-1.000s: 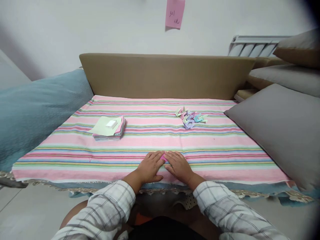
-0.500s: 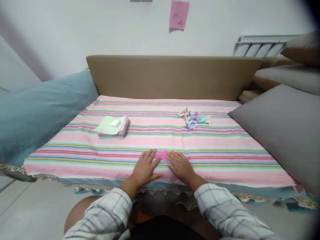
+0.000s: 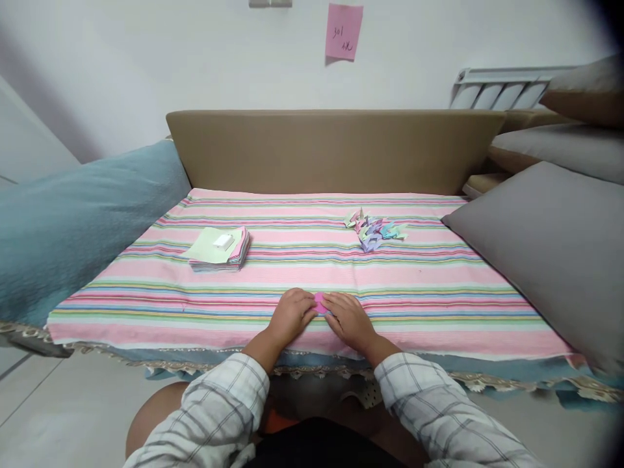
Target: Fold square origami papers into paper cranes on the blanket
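Note:
A small piece of folded pink paper (image 3: 320, 303) lies on the striped cloth (image 3: 302, 266), partly covered by my fingers. My left hand (image 3: 292, 314) has its fingers curled together on the paper's left end. At the other end, my right hand (image 3: 348, 318) grips the paper with bent fingers and thumb. Farther back to the right sits a cluster of folded paper pieces (image 3: 373, 232) in several pastel colours. On the left is a stack of paper sheets (image 3: 219, 265), topped by a pale green sheet (image 3: 201, 247) and a small white block (image 3: 223, 242).
A brown backrest (image 3: 331, 151) stands behind the cloth. Grey cushions (image 3: 546, 247) pile up on the right, and a blue-covered armrest (image 3: 92, 221) bounds the left. A pink note (image 3: 344, 32) hangs on the wall.
My left hand first slid left, uncovering more pink paper, then came back right with its fingers curled. The right hand stayed at the paper's right end. The view shifted slightly.

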Available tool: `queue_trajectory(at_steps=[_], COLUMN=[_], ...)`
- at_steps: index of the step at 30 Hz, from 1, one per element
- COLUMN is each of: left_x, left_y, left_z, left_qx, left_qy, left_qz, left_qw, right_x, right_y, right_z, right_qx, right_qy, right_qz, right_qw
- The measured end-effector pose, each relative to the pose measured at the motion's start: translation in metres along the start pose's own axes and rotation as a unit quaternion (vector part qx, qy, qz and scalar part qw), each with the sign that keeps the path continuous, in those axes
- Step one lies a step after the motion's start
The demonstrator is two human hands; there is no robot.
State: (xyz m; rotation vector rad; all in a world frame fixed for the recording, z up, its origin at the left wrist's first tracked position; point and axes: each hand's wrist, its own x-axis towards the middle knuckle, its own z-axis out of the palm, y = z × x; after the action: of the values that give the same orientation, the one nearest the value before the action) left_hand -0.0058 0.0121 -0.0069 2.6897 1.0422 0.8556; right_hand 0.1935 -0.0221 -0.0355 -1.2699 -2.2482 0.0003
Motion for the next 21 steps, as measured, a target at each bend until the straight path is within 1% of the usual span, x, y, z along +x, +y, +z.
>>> queue_trajectory(at_steps=[3, 9, 15, 19, 21], left_x=[0.009, 0.007, 0.005, 0.004, 0.004], left_y=[-0.001, -0.004, -0.006, -0.008, -0.009], left_z=[0.005, 0.009, 0.013, 0.016, 0.017], left_qx=[-0.015, -0.033, -0.049, -0.045, -0.039], left_qy=[-0.033, -0.03, -0.003, 0.029, 0.033], left_qz=[-0.013, -0.034, -0.043, -0.062, -0.074], left_qw=[0.999, 0.998, 0.998, 0.997, 0.996], right_x=[0.003, 0.006, 0.006, 0.007, 0.008], right_y=[0.001, -0.001, 0.002, 0.005, 0.006], right_z=[-0.001, -0.006, -0.004, -0.003, -0.003], right_qx=[0.033, 0.094, 0.128, 0.161, 0.167], right_qy=[0.005, 0.014, 0.014, 0.023, 0.027], right_qz=[0.022, 0.067, 0.08, 0.086, 0.089], right_qw=[0.999, 0.993, 0.988, 0.983, 0.982])
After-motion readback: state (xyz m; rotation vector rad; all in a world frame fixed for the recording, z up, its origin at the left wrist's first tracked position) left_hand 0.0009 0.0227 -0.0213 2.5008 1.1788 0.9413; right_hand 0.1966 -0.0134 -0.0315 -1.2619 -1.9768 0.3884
